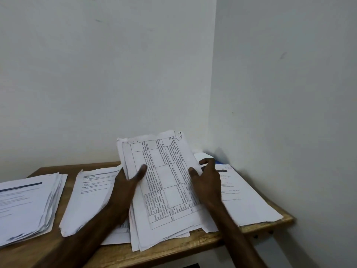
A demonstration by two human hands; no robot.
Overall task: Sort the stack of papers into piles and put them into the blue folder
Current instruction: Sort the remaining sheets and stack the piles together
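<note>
A sheaf of papers [164,182] with a printed table on its top sheet is tilted up above the middle of the wooden table [193,246]. My left hand [125,186] grips its left edge, thumb on top. On the sheaf's right side lies my right hand [207,180], with the thumb on the top sheet and the fingers curled round the edge. A thick pile of papers [27,202] lies at the far left, a thinner pile [88,198] beside it, and another pile [245,196] at the right. A sliver of the blue folder [219,162] shows behind my right hand.
White walls meet in a corner right behind the table. The table's right edge [287,219] and front edge are close to the paper piles, and some sheets overhang the front.
</note>
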